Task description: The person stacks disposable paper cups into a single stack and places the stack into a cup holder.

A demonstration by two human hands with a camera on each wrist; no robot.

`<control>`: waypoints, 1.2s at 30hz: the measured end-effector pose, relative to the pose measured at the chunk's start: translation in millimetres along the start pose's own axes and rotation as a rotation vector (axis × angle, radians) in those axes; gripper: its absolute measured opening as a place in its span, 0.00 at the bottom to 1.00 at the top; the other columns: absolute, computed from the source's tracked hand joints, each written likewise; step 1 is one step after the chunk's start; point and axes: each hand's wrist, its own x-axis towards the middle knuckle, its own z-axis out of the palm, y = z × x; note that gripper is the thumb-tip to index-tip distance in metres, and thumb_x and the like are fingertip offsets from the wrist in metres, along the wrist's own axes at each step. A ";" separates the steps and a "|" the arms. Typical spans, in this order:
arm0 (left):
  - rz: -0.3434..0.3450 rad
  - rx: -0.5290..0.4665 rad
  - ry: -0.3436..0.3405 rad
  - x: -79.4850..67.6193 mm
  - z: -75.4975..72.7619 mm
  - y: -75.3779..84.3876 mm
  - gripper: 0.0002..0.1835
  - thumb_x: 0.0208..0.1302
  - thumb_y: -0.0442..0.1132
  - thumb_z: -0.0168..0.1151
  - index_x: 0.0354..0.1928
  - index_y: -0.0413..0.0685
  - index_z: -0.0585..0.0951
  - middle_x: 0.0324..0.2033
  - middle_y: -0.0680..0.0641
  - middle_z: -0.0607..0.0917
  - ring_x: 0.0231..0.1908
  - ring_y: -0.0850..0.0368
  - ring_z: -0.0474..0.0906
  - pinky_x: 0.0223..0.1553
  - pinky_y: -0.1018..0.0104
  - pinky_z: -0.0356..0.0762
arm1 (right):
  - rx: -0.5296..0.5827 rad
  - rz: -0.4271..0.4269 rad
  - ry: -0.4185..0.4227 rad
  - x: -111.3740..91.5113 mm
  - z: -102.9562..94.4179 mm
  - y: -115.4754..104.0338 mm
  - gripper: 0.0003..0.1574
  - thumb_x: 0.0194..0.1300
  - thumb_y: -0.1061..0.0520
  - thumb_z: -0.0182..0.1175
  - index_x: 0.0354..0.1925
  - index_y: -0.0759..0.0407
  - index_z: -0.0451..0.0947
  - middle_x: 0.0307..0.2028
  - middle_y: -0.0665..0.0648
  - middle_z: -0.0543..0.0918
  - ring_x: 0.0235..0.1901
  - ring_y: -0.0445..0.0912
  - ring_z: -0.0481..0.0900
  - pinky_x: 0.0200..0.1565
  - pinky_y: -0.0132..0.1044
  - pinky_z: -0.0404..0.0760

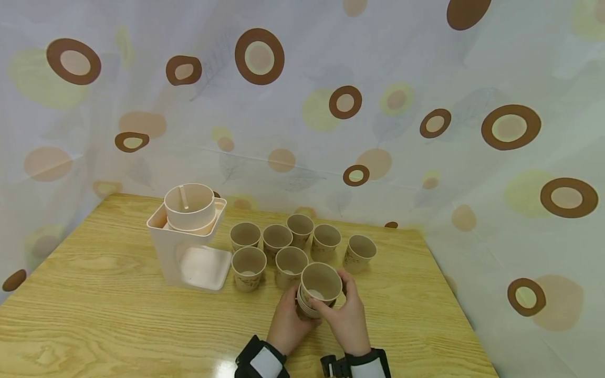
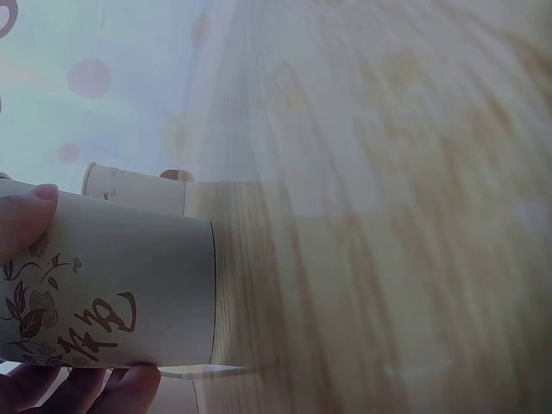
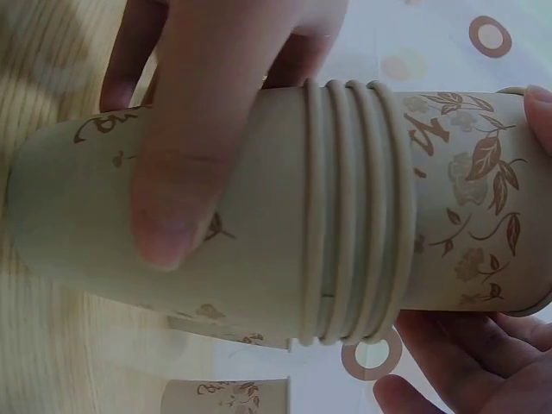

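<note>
My left hand (image 1: 289, 326) grips a stack of nested paper cups (image 3: 259, 285) around its lower part. Several rolled rims show close together along the stack in the right wrist view. My right hand (image 1: 348, 321) holds the top paper cup (image 1: 321, 275), its thumb on the near side and fingers around the far side. That cup's lower end sits inside the stack. In the left wrist view, the bottom paper cup (image 2: 147, 285) bears brown flowers and lettering, with the left thumb and fingers against its sides.
Several upright paper cups, including a near one (image 1: 248, 268) and a rightmost one (image 1: 360, 251), stand behind the hands. A pale plastic container (image 1: 167, 257) with a round tub (image 1: 189, 205) and a front tray (image 1: 205, 268) is at left. Patterned cloth hangs behind the wooden table (image 1: 118, 325).
</note>
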 end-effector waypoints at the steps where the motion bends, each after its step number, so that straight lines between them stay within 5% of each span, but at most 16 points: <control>1: -0.002 0.002 0.002 0.1 0.2 0.1 0.38 0.37 0.35 0.75 0.54 0.32 0.71 0.48 0.33 0.79 0.47 0.40 0.76 0.48 0.43 0.77 | -0.002 0.004 -0.003 -0.2 0.2 0.5 0.48 0.48 0.56 0.71 0.62 0.72 0.61 0.59 0.73 0.71 0.62 0.65 0.64 0.59 0.65 0.66; 36: 0.029 0.021 0.012 0.3 -0.2 2.2 0.35 0.40 0.34 0.73 0.54 0.30 0.72 0.49 0.33 0.78 0.49 0.40 0.76 0.50 0.45 0.77 | -0.038 0.066 -0.111 0.7 1.0 15.1 0.51 0.46 0.54 0.72 0.63 0.73 0.61 0.61 0.74 0.70 0.64 0.66 0.61 0.61 0.65 0.63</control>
